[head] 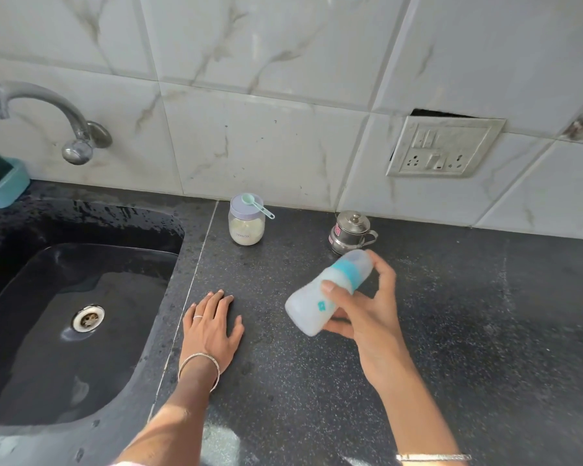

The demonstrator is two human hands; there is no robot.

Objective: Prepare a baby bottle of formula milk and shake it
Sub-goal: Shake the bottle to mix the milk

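My right hand (367, 307) grips a capped baby bottle (313, 304) with a teal collar and milky white liquid inside. The bottle is tilted above the dark counter (451, 331), its cap end pointing up and to the right, and it looks blurred. My left hand (212, 326) rests flat on the counter beside the sink, fingers spread. A clear jar of formula powder (246, 225) with a lilac lid stands by the wall, and a teal scoop (258, 204) lies on its lid.
A small lidded steel pot (350, 232) stands right behind the bottle. A black sink (31, 230) fills the left side, under a steel tap (41, 112). A teal sponge holder (0, 183) sits at far left. A socket plate (441, 148) is on the tiled wall.
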